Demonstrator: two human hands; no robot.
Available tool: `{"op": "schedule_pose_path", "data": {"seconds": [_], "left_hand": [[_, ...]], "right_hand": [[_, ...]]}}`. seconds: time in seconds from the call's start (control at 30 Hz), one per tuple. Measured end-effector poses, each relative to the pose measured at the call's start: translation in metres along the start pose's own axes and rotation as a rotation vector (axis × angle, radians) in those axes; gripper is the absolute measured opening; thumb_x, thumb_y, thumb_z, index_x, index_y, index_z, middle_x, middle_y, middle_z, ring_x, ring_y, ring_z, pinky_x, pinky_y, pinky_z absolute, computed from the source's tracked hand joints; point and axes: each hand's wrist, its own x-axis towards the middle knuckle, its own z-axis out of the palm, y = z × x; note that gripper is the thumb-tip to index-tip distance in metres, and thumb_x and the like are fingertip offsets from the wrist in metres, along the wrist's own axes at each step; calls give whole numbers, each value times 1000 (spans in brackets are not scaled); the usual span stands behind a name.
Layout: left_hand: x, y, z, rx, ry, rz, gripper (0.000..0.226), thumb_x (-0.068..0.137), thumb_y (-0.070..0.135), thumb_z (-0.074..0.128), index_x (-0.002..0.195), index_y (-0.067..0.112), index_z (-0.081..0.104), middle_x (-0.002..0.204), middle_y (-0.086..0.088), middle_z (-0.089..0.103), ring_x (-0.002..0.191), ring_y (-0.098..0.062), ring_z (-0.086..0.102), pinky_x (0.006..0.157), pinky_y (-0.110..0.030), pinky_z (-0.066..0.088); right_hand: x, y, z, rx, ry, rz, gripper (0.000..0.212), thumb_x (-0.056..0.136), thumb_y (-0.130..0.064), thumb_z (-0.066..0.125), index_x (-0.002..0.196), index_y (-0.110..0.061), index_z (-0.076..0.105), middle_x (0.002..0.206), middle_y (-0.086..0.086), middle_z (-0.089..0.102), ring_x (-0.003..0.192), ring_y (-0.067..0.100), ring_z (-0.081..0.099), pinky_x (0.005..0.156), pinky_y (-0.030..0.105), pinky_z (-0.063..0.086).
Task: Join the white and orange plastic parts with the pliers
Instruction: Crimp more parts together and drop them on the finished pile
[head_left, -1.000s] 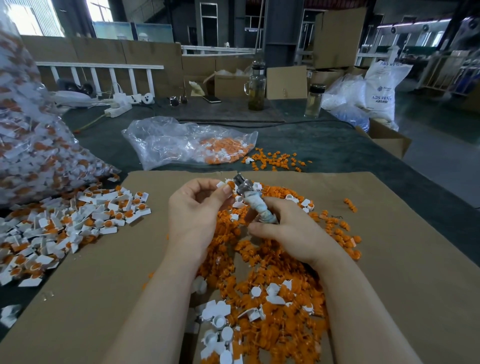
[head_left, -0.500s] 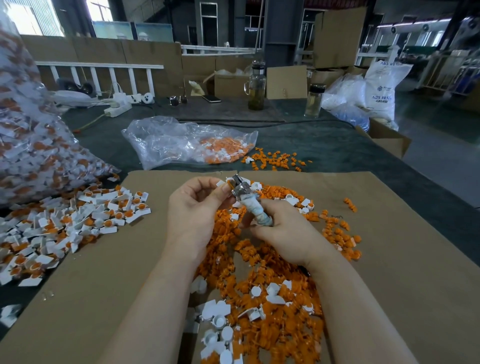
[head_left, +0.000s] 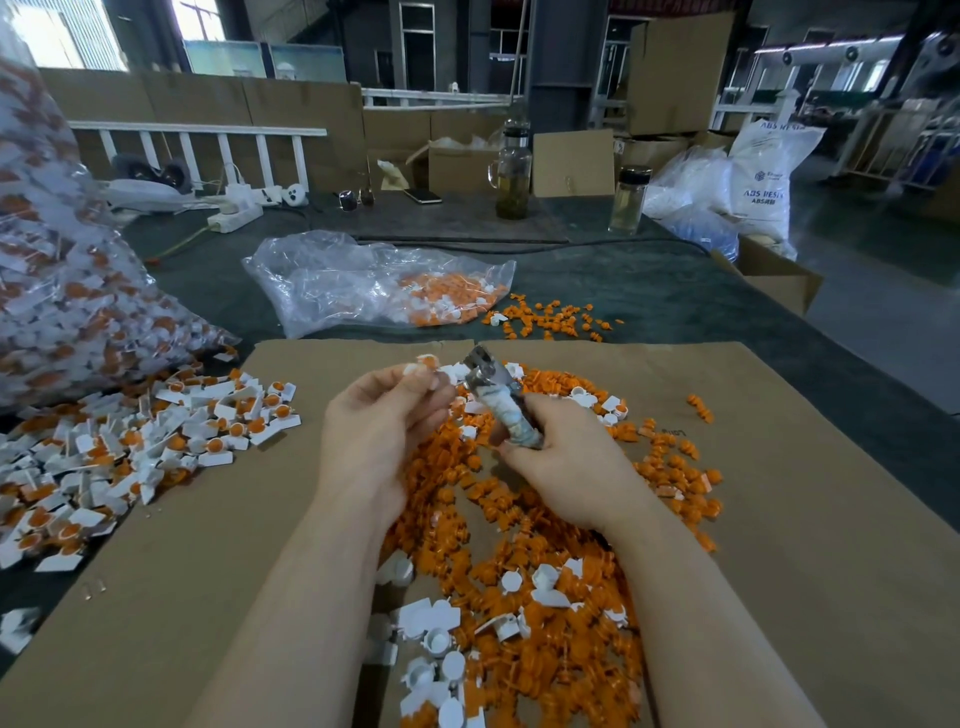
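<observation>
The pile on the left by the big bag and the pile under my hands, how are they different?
The left pile looks mostly white, flat tabs with orange centres, seemingly joined pieces; the middle pile is mostly loose orange parts with some bare white ones. The left pile spills off the cardboard sheet onto the dark table; the middle pile lies on the cardboard. Both share the same two colours.
</observation>
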Motion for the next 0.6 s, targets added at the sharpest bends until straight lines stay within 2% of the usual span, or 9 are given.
{"op": "schedule_pose_path", "data": {"seconds": [0.07,0.13,0.2,0.27,0.33,0.43,0.5,0.53,0.6], "left_hand": [[8,5,-10,-164,122,-112,12,91,8,64,102,5,68,86,-8,77,81,-16,76,68,-24,61],[17,11,-22,-331,242,-185,16,95,10,60,109,4,66,87,-10,77,81,-15,76,65,-23,61],[24,16,-34,-493,328,-224,20,98,11,57,115,5,64,92,-11,77,78,-15,76,63,-22,60],[29,20,-44,-634,396,-217,24,100,11,53,122,7,61,96,-10,75,77,-14,76,64,-24,61],[31,21,-49,-779,422,-159,31,104,10,44,132,6,56,109,-11,72,89,-15,74,69,-26,61],[30,24,-53,-984,399,-57,41,107,11,27,144,8,45,139,-14,56,123,-22,59,88,-31,55],[29,25,-52,-896,386,-52,38,106,14,39,143,12,46,135,-15,58,118,-23,63,81,-31,59],[28,24,-50,-743,379,-75,37,102,16,50,139,14,50,125,-13,64,106,-19,69,76,-28,61],[22,21,-41,-261,315,-95,27,94,19,65,121,19,62,106,-3,71,87,-9,71,70,-23,59]], "right_hand": [[1,5,0,10,44,50,4,89,-23,59,91,-20,59,86,0,66,80,18,66,72,47,55],[3,10,0,-38,105,100,5,90,-27,57,88,-22,58,84,-2,66,77,16,66,67,42,55],[4,14,0,-138,180,130,16,91,-32,57,77,-27,51,73,-6,59,66,10,57,53,30,42],[4,17,0,-187,228,159,23,90,-32,58,71,-26,46,67,-7,54,60,9,51,49,26,31],[4,19,0,-208,236,196,23,89,-31,58,70,-26,45,67,-7,53,59,9,50,48,26,29],[5,20,-1,-234,236,229,24,88,-30,59,70,-26,44,69,-9,52,60,8,49,47,25,28],[6,20,-2,-238,246,242,24,88,-29,59,69,-26,44,68,-9,52,60,8,49,47,25,28],[5,21,-3,-243,248,252,24,87,-28,59,69,-25,44,68,-8,52,59,8,49,47,25,28],[5,20,-3,-246,249,271,24,88,-28,58,69,-25,43,67,-7,52,59,9,50,47,26,29]]}}
